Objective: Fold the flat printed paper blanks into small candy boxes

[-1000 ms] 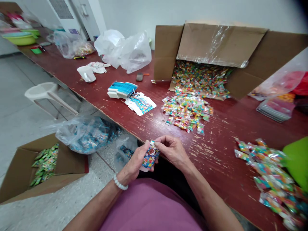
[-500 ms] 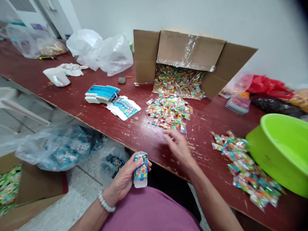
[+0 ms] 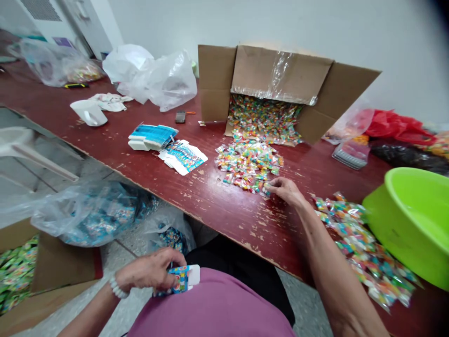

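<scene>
In the lower left of the frame, the left hand is closed around the small box, its white flap pointing right. Near the centre, the right hand has its fingertips at the right edge of the candy pile; whether they are closed on a packet, I cannot tell. It seems best to pinch lightly, one packet by its wrapper edge, and hold the box without crushing it.

The surface is carrying a carton; sweets are lying before it, a mug left, a basin right.
</scene>
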`<action>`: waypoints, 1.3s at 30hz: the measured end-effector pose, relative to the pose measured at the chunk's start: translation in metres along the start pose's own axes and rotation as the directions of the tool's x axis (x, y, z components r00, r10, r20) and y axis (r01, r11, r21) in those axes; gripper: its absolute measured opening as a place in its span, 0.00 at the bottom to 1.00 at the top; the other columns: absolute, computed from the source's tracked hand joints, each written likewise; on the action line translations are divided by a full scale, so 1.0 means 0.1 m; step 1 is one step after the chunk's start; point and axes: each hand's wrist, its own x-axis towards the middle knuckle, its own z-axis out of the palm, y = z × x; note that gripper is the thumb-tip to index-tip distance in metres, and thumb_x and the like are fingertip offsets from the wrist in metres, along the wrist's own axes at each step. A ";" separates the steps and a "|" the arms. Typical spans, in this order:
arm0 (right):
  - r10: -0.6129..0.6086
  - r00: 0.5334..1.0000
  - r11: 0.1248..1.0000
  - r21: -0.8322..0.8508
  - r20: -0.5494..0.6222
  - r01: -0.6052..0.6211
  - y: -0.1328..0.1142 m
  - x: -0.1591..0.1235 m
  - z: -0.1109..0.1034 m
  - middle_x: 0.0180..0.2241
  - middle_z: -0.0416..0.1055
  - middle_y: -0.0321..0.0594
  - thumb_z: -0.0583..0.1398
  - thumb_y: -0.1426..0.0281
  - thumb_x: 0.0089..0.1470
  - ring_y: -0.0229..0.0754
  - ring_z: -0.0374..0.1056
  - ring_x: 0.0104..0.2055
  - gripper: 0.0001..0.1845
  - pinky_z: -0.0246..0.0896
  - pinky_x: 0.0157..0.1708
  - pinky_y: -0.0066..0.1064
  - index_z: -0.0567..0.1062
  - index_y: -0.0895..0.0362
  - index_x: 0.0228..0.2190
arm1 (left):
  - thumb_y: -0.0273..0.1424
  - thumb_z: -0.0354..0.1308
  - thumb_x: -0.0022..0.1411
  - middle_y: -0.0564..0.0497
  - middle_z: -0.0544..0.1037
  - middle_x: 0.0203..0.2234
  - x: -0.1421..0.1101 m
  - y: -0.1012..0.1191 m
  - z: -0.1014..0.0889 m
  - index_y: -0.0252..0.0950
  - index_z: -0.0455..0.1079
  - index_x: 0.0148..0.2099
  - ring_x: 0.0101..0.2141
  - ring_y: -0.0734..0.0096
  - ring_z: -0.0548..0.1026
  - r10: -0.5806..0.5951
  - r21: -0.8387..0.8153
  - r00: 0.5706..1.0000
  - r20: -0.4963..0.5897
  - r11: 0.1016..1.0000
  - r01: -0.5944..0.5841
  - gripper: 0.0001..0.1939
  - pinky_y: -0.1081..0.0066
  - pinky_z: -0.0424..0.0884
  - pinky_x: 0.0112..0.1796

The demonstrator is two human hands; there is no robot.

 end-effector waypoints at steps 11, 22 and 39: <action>-0.047 0.993 0.841 0.540 0.106 -0.018 -0.60 -1.04 0.45 0.23 0.73 0.35 0.73 0.53 0.39 0.33 0.60 0.20 0.22 0.54 0.19 0.26 0.77 0.56 0.27 | 0.37 0.60 0.63 0.54 0.73 0.34 0.27 0.65 0.33 0.39 0.62 0.51 0.26 0.75 0.75 0.306 -0.670 0.917 -0.255 0.628 -0.396 0.16 0.77 0.66 0.27; -0.195 0.978 0.787 0.606 0.070 0.114 -0.83 -1.55 0.90 0.25 0.78 0.37 0.73 0.58 0.45 0.39 0.70 0.26 0.15 0.67 0.29 0.30 0.79 0.55 0.26 | 0.36 0.60 0.62 0.55 0.69 0.33 0.26 0.82 0.45 0.39 0.63 0.50 0.26 0.77 0.70 0.308 -0.664 0.906 -0.291 0.617 -0.423 0.16 0.74 0.72 0.29; -0.271 0.960 0.859 0.470 0.078 0.204 -0.78 -1.81 1.02 0.24 0.77 0.37 0.69 0.60 0.52 0.39 0.69 0.24 0.12 0.65 0.23 0.29 0.79 0.54 0.26 | 0.32 0.59 0.58 0.55 0.70 0.32 0.27 0.82 0.50 0.39 0.64 0.50 0.26 0.76 0.70 0.311 -0.637 0.876 -0.369 0.602 -0.482 0.17 0.73 0.72 0.29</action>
